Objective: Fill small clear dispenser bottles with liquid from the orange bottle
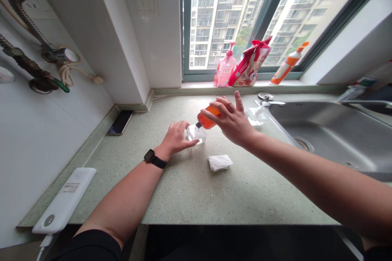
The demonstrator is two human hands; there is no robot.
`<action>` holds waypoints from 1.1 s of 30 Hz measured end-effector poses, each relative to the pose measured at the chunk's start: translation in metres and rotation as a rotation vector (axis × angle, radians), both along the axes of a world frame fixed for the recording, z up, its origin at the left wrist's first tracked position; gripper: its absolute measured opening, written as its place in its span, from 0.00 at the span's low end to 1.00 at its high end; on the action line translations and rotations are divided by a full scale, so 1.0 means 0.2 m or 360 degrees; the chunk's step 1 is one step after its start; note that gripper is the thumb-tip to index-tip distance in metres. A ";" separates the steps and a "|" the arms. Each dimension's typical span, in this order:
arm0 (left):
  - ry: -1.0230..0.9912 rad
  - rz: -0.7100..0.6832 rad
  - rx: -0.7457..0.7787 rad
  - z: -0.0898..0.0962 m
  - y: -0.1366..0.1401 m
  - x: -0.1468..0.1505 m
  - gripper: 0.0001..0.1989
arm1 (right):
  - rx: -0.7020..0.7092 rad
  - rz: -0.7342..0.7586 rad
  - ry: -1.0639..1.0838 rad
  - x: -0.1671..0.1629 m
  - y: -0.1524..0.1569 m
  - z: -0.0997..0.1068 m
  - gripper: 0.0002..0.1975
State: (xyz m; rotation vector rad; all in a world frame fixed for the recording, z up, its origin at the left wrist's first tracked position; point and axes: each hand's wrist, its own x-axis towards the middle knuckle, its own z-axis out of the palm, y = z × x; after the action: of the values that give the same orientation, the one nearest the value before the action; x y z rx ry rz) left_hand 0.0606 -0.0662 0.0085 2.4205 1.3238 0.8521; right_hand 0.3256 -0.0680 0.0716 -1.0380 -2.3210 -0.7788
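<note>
My left hand [176, 138], with a dark watch on its wrist, is closed around a clear square bottle [197, 133] on the counter. Above it, my right hand [231, 118] grips an orange bottle [208, 117], tipped so that its dark neck points down at the mouth of the clear bottle. From here I cannot make out whether liquid is flowing. A folded white tissue [220, 162] lies on the counter in front of the bottles. Beyond my right hand, a white pump top [261, 109] rests near the sink's edge.
The steel sink [330, 130] is on the right. On the windowsill stand a pink pump bottle [225, 67], a red bag [251, 65] and an orange-white bottle [286, 67]. A phone [120, 122] and a white power bank [65, 200] with a cable lie at left.
</note>
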 end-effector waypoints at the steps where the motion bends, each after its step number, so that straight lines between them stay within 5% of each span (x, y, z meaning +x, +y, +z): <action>1: 0.0013 0.0004 0.0011 0.00 0.00 0.00 0.28 | 0.0003 -0.0019 0.0012 0.01 0.00 -0.01 0.41; 33: 0.0049 -0.0030 0.0068 0.04 -0.05 0.04 0.28 | -0.0273 -0.0234 0.0695 0.12 -0.06 -0.33 0.44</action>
State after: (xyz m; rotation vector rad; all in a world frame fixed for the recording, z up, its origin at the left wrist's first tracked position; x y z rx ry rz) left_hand 0.0679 -0.0752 0.0161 2.4843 1.3043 0.8501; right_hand 0.3499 -0.0798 0.0066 -1.3166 -1.9750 -0.3587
